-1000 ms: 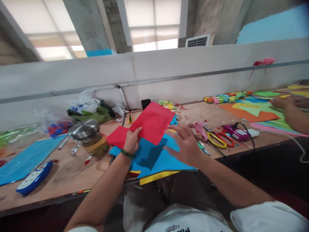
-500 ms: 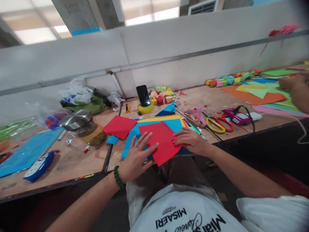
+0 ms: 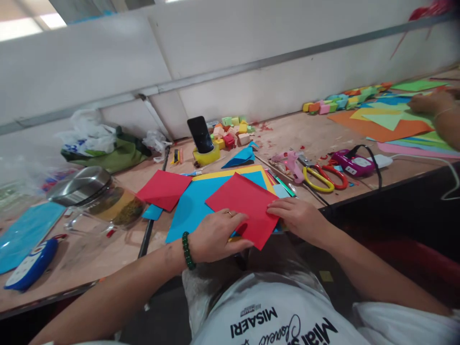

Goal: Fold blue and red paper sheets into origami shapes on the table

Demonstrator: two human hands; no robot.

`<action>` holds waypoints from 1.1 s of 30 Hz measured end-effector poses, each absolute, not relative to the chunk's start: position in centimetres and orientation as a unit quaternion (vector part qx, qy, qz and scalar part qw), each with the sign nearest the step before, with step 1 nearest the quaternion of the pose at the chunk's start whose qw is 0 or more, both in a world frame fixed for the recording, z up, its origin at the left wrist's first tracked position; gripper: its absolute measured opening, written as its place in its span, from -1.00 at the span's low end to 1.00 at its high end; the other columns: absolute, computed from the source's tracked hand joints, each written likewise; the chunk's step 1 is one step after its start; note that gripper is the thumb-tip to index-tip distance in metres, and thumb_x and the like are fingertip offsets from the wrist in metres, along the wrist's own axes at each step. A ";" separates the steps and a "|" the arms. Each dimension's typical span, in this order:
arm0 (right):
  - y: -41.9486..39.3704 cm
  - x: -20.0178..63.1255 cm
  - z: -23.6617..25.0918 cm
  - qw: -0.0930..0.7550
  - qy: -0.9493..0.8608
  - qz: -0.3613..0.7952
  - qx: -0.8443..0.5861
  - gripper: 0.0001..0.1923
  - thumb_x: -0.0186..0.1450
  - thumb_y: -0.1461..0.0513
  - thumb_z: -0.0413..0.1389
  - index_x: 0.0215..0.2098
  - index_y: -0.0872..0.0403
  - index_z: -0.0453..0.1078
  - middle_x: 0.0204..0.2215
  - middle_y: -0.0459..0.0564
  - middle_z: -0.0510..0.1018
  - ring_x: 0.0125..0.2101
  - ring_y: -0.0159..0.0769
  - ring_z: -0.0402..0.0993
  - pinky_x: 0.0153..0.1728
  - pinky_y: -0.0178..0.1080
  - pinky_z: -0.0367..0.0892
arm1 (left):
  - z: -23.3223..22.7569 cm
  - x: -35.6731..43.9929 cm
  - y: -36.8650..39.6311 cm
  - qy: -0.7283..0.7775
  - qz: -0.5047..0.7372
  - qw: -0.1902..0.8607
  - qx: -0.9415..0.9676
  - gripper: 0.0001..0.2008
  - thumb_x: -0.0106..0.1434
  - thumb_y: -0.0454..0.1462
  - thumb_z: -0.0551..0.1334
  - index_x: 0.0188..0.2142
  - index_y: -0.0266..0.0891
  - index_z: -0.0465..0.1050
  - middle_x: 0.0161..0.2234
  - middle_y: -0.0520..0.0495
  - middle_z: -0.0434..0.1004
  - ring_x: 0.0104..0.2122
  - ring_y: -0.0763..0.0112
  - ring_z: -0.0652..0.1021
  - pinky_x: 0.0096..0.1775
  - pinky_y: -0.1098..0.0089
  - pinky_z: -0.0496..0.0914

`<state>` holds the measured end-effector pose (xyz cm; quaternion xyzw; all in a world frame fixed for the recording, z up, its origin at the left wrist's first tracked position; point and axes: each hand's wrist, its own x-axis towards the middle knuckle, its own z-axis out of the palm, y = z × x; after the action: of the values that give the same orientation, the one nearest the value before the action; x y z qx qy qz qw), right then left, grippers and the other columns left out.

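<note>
A square sheet of red paper [image 3: 242, 199] lies slanted over a stack of blue paper [image 3: 192, 203] and yellow paper at the table's front edge. My left hand [image 3: 219, 235], with a green bead bracelet, has its fingers curled at the sheet's lower left edge and the thumb below. At the right corner, my right hand [image 3: 300, 218] holds the sheet with its fingers pressed together on top; its thumb is hidden. Another piece of red paper [image 3: 165, 189] rests to the left, partly over the blue stack. A folded blue paper piece [image 3: 240, 157] sits just behind.
Right of the stack are a pink glue gun [image 3: 289, 163], scissors [image 3: 319, 179] and a purple power socket [image 3: 352, 163]. A phone [image 3: 200, 134] stands among small paper cubes. Leftward is a glass teapot [image 3: 108, 201]. A co-worker's hand [image 3: 431, 103] is at far right over coloured sheets.
My left hand has slid from spread fingers on the sheet to curled fingers at its lower left edge. The right hand stays at the corner. The view has tilted down and turned slightly.
</note>
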<state>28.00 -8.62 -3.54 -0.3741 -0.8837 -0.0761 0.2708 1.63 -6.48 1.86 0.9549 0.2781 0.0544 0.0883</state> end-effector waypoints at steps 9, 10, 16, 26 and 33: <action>-7.7 28.0 -2.7 0.335 -0.856 -0.040 -0.391 -0.61 0.36 0.37 -0.09 -0.11 -0.03 0.55 -0.12 0.05 0.64 -0.09 -0.24 0.56 -0.09 -0.16 0.49 | 0.9 0.9 -6.3 0.270 0.127 -0.002 0.954 -0.72 0.35 -0.24 0.11 -0.02 -0.22 0.48 -0.06 -0.23 0.58 -0.12 0.17 0.55 -0.05 0.15 0.40; -7.7 27.9 -2.5 0.355 -0.851 -0.052 -0.383 -0.62 0.37 0.36 -0.08 -0.11 -0.04 0.55 -0.10 0.05 0.64 -0.05 -0.22 0.54 -0.05 -0.13 0.48 | 0.9 0.6 -6.2 0.270 0.139 -0.027 0.952 -0.72 0.36 -0.29 0.07 -0.03 -0.21 0.49 -0.07 -0.21 0.59 -0.11 0.17 0.56 -0.02 0.13 0.39; -8.3 26.4 -0.7 0.448 -0.817 0.025 -0.361 -0.76 0.36 0.18 0.04 -0.15 -0.07 0.55 -0.17 0.05 0.66 -0.09 -0.14 0.57 -0.04 -0.07 0.47 | 2.9 -1.9 -8.4 0.289 0.244 -0.160 0.912 -0.58 0.36 -0.38 0.05 0.16 -0.04 0.35 0.01 -0.13 0.57 0.05 0.19 0.52 0.18 0.06 0.24; -5.2 22.7 -0.7 0.512 -0.491 0.552 -0.438 -0.13 0.00 0.12 0.34 0.23 0.05 0.16 -0.54 -0.17 0.59 -0.49 -0.23 0.57 -0.46 -0.23 0.48 | 2.7 -0.8 -11.4 0.375 0.204 -0.172 0.888 -0.30 0.26 0.06 0.20 0.29 -0.19 0.18 0.22 -0.34 0.31 0.20 -0.10 0.33 0.22 -0.06 0.11; -4.4 23.6 -2.7 0.428 -0.480 0.571 -0.510 -0.24 0.13 0.23 0.15 0.29 0.11 0.14 -0.64 -0.22 0.50 -0.63 -0.37 0.44 -0.56 -0.32 0.39 | 0.1 1.9 -8.8 0.423 0.067 -0.101 0.898 -0.66 0.33 -0.34 0.09 0.07 -0.30 0.41 -0.26 -0.25 0.56 -0.30 0.19 0.56 -0.38 0.34 0.40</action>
<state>23.56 -4.39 -2.67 -0.5103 -0.4798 0.5714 0.4276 1.85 -8.82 0.11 0.8981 0.4226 0.0669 -0.1014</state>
